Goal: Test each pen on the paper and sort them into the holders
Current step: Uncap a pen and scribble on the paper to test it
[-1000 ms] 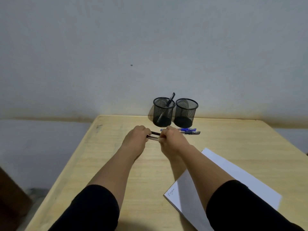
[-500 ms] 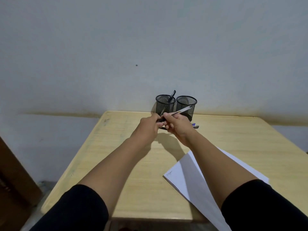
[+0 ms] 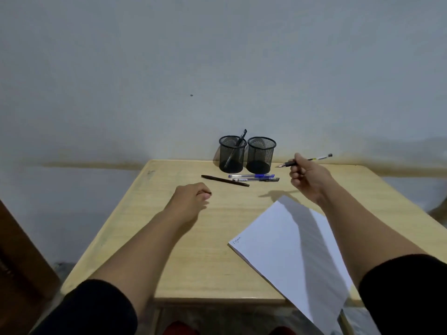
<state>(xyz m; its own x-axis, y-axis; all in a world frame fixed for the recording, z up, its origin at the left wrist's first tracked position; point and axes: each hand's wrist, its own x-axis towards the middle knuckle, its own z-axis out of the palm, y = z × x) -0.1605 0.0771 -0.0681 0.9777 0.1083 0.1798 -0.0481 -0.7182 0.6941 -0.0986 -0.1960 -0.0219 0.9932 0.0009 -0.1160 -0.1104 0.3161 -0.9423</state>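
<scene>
Right hand pinches an uncapped pen near the black grip section, tip pointing left toward the mesh holders, raised above the table and not yet over the paper. Left hand is curled into a loose fist on the table; can't tell if the cap is inside it. Three more pens wait in front of the holders: a black capped pen, a blue-capped pen and a dark-capped clear pen. Left holder has one pen in it, right holder looks empty. The pen should be light, rigid, smooth plastic and will roll if set down; best held at the grip for writing, mid-barrel for dropping into a holder.
</scene>
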